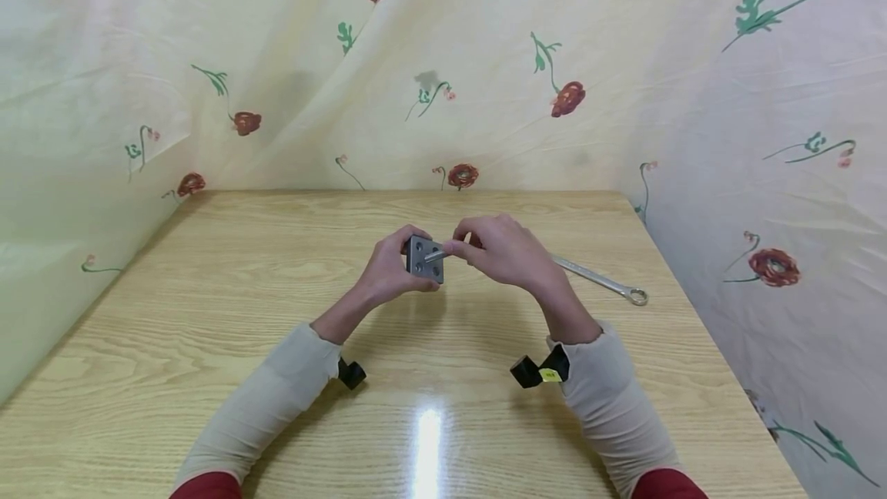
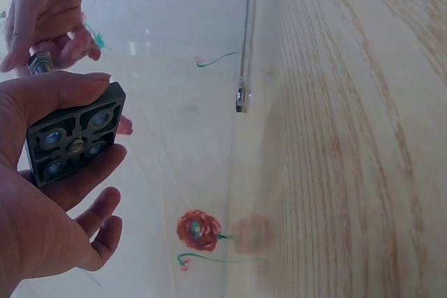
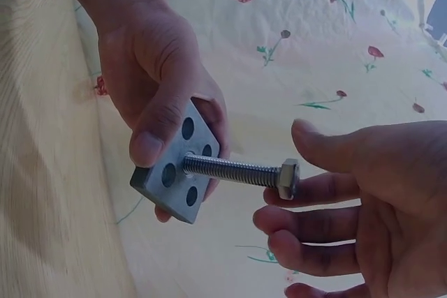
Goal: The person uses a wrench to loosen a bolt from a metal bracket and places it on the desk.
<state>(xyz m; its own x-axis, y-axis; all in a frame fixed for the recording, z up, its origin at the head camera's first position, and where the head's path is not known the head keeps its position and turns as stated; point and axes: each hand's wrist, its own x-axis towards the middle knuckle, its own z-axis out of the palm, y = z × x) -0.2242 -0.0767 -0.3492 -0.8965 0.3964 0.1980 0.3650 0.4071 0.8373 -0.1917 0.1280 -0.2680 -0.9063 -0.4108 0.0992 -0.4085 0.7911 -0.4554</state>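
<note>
My left hand [image 1: 389,266] grips a square grey metal plate [image 1: 417,248] by its edges, thumb on one side and fingers on the other. The plate has round holes near its corners, and its ribbed back [image 2: 75,146] faces the left wrist camera. From the plate's middle sticks out a long threaded hex bolt [image 3: 234,171], its head away from the plate. Around the bolt's head is my right hand [image 3: 380,200], thumb lifted clear and fingers loosely extended, the index finger right at the head. Both hands are above the table.
A combination wrench [image 1: 599,278] lies on the wooden table [image 1: 263,252], to the right and partly behind the right forearm. Flower-patterned cloth [image 1: 499,137] hangs around the back and sides. Small black blocks [image 1: 525,372] are attached at both wrists.
</note>
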